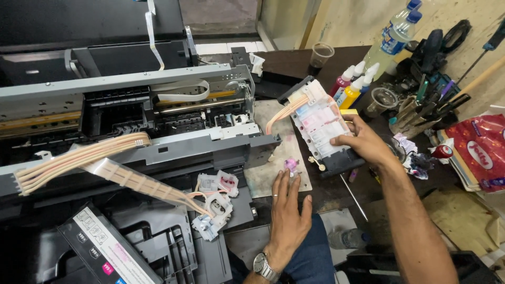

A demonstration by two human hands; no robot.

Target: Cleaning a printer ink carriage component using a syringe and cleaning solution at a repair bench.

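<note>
Cluttered bench [447,210], right hand [365,143] gripping ink tank block [321,123]

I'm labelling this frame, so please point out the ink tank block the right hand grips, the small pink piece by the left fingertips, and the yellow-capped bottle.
ink tank block [322,123], head view, its white front face.
small pink piece [290,165], head view, its middle.
yellow-capped bottle [351,93], head view, its body.

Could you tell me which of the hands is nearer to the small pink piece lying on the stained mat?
Left. The left hand has its fingertips right at the pink piece; the right hand is off to its right, gripping the ink tank block.
</note>
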